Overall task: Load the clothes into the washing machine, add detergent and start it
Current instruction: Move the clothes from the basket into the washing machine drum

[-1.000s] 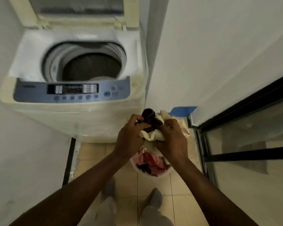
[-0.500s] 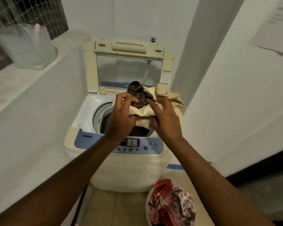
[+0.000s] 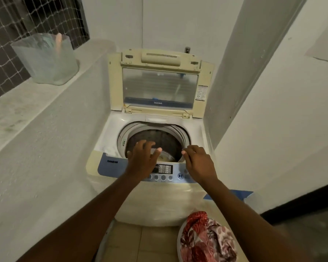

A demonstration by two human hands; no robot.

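Both grips empty: left hand (image 3: 143,161) and right hand (image 3: 199,163) spread, fingers loose over drum mouth (image 3: 155,140), centre frame. Pale cloth (image 3: 164,158) lies in drum. Lid (image 3: 159,84) propped up for loading. More clothes (image 3: 206,237) in basket, lower right, within reach.

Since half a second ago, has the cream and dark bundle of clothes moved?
Yes. It has left the hands and dropped into the drum of the white top-loading washing machine; a cream piece shows inside, below the open lid.
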